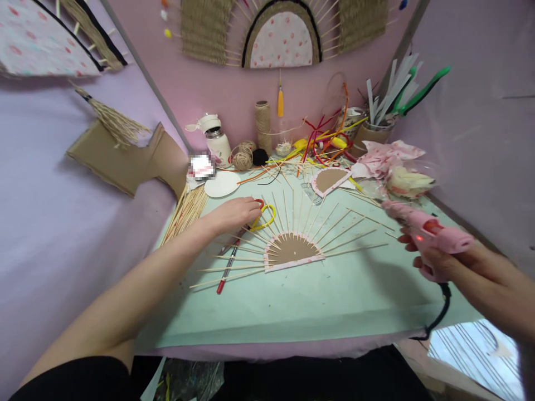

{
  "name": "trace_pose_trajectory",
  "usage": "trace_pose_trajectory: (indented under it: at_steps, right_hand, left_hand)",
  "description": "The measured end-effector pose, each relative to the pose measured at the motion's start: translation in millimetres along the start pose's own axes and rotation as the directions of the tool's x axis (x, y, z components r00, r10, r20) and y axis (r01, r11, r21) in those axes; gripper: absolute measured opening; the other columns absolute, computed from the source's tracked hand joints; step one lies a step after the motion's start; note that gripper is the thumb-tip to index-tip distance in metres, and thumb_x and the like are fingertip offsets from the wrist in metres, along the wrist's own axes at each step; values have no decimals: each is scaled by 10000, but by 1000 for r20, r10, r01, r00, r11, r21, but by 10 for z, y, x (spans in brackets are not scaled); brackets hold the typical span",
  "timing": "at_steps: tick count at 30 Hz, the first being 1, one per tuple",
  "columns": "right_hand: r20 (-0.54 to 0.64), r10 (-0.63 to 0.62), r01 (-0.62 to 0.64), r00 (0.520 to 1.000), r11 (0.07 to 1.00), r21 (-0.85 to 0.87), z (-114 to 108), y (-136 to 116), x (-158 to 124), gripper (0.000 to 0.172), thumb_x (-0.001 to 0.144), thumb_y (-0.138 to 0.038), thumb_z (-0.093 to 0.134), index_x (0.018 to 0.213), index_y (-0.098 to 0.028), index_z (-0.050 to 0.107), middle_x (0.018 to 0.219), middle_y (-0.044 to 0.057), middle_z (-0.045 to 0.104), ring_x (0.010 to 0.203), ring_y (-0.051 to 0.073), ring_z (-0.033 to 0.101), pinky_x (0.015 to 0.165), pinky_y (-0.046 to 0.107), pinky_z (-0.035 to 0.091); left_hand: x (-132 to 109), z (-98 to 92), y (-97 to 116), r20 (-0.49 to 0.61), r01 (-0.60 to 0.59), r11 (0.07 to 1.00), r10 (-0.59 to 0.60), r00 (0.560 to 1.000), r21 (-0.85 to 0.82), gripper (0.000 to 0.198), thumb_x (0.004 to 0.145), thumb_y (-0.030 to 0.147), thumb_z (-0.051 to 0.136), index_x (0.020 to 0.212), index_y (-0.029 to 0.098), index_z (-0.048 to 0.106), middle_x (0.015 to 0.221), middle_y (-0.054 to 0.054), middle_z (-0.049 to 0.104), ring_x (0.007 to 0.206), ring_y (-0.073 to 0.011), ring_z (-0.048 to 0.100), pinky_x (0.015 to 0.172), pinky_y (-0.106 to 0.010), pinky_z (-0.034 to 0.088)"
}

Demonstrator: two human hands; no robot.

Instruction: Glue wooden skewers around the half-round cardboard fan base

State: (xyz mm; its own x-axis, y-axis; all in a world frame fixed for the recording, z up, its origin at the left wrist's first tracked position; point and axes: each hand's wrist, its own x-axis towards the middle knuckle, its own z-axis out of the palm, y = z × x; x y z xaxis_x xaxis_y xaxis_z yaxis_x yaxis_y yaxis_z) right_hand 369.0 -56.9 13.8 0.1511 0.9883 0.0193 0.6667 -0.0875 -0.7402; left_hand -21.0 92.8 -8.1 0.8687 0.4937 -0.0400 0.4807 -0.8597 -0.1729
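Pink glue gun (443, 236): gripped in the right hand (468, 273), over the right side of the table (267, 312); a small red light glows on it.
Cardboard half circle (295, 249): flat on the table between the two hands, nearer the left one, with thin wooden sticks (355, 250) spread out like sun rays.
Left hand (242, 213): up beyond the half circle's left side, fingers bent down by the yellow-and-red scissors (275, 214); I cannot tell if they pinch anything.
Brown pot (371, 136): back right corner; white strips (387, 94) and a green-handled tool (426, 92) poke out.
Clear bag (412, 181): below the pot, something cream-coloured inside.
White bottle (219, 147): back left, lid flipped up.
Front edge: a wide strip of mint tabletop lies between it and the half circle; a black cord (447, 301) hangs near its right end.
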Motion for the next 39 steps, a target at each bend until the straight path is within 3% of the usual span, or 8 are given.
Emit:
trace_pose_trajectory:
  at_steps: [3,6,11,13,19,23,33,39]
  right_hand:
    - [212,-13,-8,977,995,98,200,-147,-5,630,777,-728,496,1197,-284,648,1071,120,714,816,269,666,646,374,579]
    - [277,-79,45,958,991,125,436,-268,-11,554,830,-690,459,1100,-272,703,963,104,735,771,265,663,630,380,576]
    - [351,-248,168,903,955,243,779,-504,-13,504,932,-577,403,1262,-273,633,1247,75,675,1148,293,611,981,459,486]
    - [381,-273,186,883,951,248,869,-547,-1,501,954,-544,383,1288,-247,608,1318,82,634,1206,288,577,1033,460,438]
    - [360,-299,245,884,951,191,1023,-553,29,476,953,-537,392,1189,-213,650,1108,87,719,991,271,660,882,398,515]
    - [338,-365,320,867,930,183,1076,-605,14,462,970,-498,372,1269,-239,611,1145,81,705,996,266,651,869,380,508]
    - [360,-314,315,878,947,57,1174,-558,24,422,975,-521,331,995,-205,610,950,85,686,881,247,620,775,354,477]
    - [378,-301,317,875,948,21,1213,-558,46,421,974,-522,308,1004,-212,591,951,85,673,914,258,613,794,365,467]
  left_hand:
    - [-72,-24,-37,-42,45,998,-43,998,45,193,939,109,445,905,171,625,906,-97,634,870,-215,536,735,-313,420]
    - [-161,-54,-93,-95,128,987,-119,988,99,220,955,119,408,929,156,624,916,-97,639,865,-209,534,726,-303,419]
    - [-307,-45,-211,-171,215,970,-194,966,112,223,937,113,418,894,151,634,880,-95,632,848,-215,532,708,-311,411]
    - [-350,-24,-251,-176,225,968,-204,963,109,214,918,95,436,896,162,638,877,-92,629,857,-216,534,716,-316,409]
    - [-378,-11,-304,-105,258,942,-240,965,216,186,910,106,462,884,179,631,892,-84,636,864,-219,542,711,-319,406]
    - [-354,-6,-304,-75,260,941,-250,965,218,153,884,94,502,885,177,631,887,-80,635,867,-217,551,699,-311,404]
    - [-347,77,-296,-90,231,933,-214,973,275,118,875,92,527,884,161,622,846,-65,636,847,-209,565,682,-306,408]
    - [-331,115,-303,-94,222,934,-203,975,280,127,891,96,515,868,163,621,831,-61,633,832,-208,561,656,-303,395]
